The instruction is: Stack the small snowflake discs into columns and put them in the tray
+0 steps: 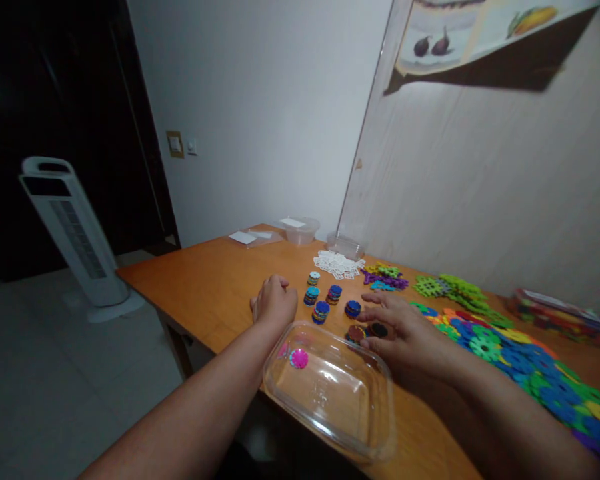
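Observation:
Several short stacks of round, notched plastic discs stand on the wooden table. Among them are a blue-topped stack (321, 311), a light-blue one (311, 295) and a brown-topped one (356, 334). To their left my left hand (276, 301) rests on the table with its fingers curled in; whatever it may hold is hidden. My right hand (397, 327) hovers over the right-hand stacks, fingers spread, close to another blue stack (353, 308) and a black-topped stack (378, 330). Between my forearms, a clear plastic tub (380, 427) contains a pink disc (299, 359).
Loose flower-shaped discs (520, 360) cover the table's right side. Behind lie white lattice pieces (337, 265), green pieces (460, 290), and clear containers (300, 231). A packed bag (560, 317) sits far right. The table's left edge (165, 308) drops to the floor, where a tower fan (75, 233) stands.

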A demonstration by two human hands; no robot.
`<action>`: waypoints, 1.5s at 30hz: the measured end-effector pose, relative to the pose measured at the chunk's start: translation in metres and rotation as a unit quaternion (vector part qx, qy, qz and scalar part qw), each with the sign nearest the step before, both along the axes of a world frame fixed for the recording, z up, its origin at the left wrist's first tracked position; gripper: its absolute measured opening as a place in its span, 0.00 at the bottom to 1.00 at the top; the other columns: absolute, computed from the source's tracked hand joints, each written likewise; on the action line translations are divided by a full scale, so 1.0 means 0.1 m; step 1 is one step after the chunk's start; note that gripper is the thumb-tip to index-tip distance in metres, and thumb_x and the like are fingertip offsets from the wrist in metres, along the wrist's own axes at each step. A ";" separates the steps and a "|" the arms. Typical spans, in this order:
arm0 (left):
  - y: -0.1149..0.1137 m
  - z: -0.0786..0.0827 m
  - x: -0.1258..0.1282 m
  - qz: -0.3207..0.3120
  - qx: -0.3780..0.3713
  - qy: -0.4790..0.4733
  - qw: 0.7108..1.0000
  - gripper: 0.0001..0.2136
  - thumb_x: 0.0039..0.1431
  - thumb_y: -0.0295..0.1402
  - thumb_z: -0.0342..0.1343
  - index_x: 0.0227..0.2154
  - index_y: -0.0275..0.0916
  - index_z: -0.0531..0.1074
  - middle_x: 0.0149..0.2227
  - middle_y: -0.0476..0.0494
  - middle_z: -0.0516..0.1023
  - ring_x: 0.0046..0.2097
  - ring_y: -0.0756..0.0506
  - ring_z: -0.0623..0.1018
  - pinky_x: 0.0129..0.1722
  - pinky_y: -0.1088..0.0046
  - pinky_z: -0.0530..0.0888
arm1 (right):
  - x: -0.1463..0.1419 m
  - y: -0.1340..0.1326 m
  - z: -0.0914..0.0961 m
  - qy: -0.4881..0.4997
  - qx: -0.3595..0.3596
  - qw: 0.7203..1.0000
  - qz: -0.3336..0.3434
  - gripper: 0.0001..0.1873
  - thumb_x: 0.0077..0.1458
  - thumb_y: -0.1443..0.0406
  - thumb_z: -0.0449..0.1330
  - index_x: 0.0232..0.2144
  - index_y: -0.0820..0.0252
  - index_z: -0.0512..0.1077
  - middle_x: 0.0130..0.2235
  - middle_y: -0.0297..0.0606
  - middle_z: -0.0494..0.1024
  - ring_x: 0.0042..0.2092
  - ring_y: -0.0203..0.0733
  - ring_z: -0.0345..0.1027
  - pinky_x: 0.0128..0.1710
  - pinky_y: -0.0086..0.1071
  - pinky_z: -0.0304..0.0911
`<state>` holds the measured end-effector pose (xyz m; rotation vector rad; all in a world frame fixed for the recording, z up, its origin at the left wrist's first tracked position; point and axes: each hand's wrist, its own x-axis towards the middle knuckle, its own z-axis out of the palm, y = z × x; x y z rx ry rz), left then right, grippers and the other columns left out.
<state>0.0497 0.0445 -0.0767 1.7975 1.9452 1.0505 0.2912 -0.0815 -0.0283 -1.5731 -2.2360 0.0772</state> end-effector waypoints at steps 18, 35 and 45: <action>-0.01 0.00 0.01 -0.009 -0.002 0.002 1.000 0.07 0.57 0.35 0.50 0.38 0.46 0.69 0.46 0.45 0.78 0.51 0.41 0.75 0.48 0.60 0.67 | -0.03 0.10 -0.02 0.036 -0.024 0.998 0.040 0.08 0.52 0.63 0.65 0.37 0.54 0.79 0.51 0.42 0.76 0.54 0.49 0.66 0.55 0.44 0.62; 0.00 -0.05 0.03 -0.010 0.002 0.004 1.000 0.06 0.57 0.34 0.51 0.37 0.46 0.69 0.46 0.46 0.78 0.51 0.41 0.75 0.49 0.59 0.66 | -1.12 -0.21 0.44 -0.109 -0.135 0.983 0.062 0.11 0.61 0.60 0.55 0.32 0.56 0.75 0.29 0.36 0.79 0.28 0.35 0.67 0.26 0.30 0.49; -0.05 -0.01 0.05 -0.018 -0.005 0.000 1.000 0.06 0.57 0.33 0.51 0.37 0.45 0.69 0.45 0.45 0.78 0.51 0.41 0.75 0.49 0.59 0.65 | -1.32 -0.17 0.38 -0.177 -0.172 0.969 0.000 0.11 0.60 0.62 0.54 0.36 0.55 0.76 0.32 0.41 0.82 0.32 0.42 0.74 0.26 0.31 0.46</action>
